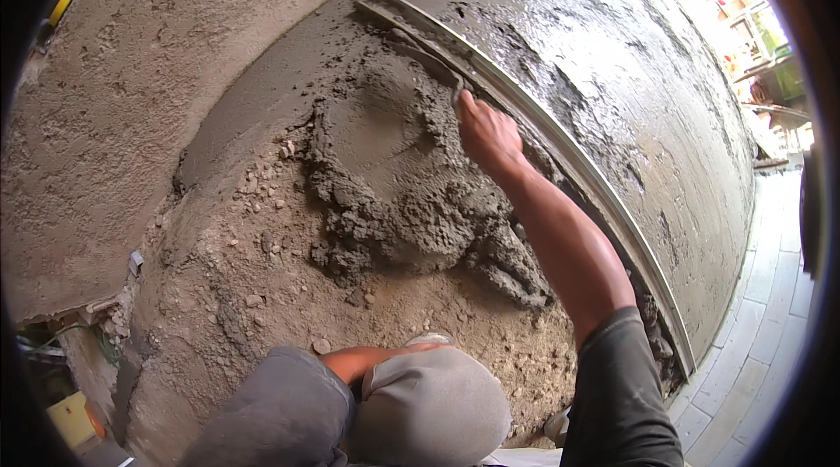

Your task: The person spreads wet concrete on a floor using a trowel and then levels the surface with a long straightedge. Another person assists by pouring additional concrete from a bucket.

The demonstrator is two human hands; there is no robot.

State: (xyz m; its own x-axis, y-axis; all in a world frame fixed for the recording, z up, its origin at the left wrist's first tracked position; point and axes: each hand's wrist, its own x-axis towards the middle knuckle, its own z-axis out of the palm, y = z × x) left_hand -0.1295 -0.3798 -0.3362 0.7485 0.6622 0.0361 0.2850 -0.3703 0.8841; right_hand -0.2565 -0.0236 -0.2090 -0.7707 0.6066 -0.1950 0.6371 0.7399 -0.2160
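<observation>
My right hand (490, 130) is closed round the handle of a trowel (424, 54). The trowel's blade lies on wet mortar along the near side of a long metal straightedge (547, 121). Left of this hand sits a thick heap of wet grey mortar (385, 152), smoothed on top and lumpy at its lower edge. My left forearm (354, 362) passes behind my bent knee (429, 406), which hides the fingers of that hand. A pale rounded thing (429, 338) shows just above the knee; I cannot make out what it is.
Beyond the straightedge spreads a wet, partly smoothed mortar floor (647, 108). Dry sandy ground with small stones (271, 248) lies between me and the heap. A rough plastered wall (131, 117) rises on the left. Pale floor tiles (744, 371) run along the right.
</observation>
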